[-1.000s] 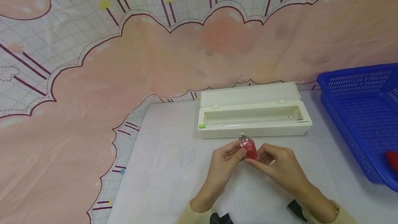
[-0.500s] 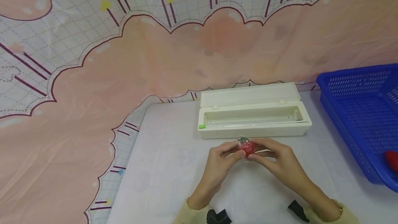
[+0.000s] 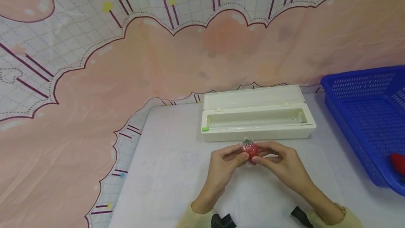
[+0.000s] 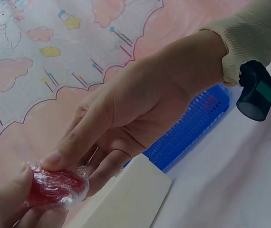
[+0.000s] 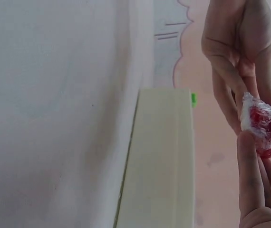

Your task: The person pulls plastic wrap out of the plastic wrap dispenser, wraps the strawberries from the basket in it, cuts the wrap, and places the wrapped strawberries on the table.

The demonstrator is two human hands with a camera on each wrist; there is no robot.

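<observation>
Left hand: the left hand [image 3: 225, 161] pinches the red wrapped ball [image 3: 250, 150] from its own side, thumb and fingertips curled onto the clear film.
Right hand: the right hand [image 3: 281, 163] pinches the same ball from the opposite side; in the left wrist view its thumb lies on top of the film and the other fingers curl beneath.
Red wrapped ball: held between both hands, lifted just above the white table [image 3: 164, 171], its crinkled film bunched at the top.
White dispenser box [image 3: 257, 122]: just beyond the hands, lid open and leaning back, a small green tab [image 3: 205, 128] at the end on the left hand's side.
Blue basket [image 3: 367, 115]: well off to the right hand's side, with a red thing [image 3: 398, 163] at its near corner, partly cut off by the picture edge.
Backdrop [image 3: 95, 62]: pink and white patterned cloth behind the box and on the left hand's side.
Sleeves: cream cuffs [image 3: 197, 219] at both wrists.
</observation>
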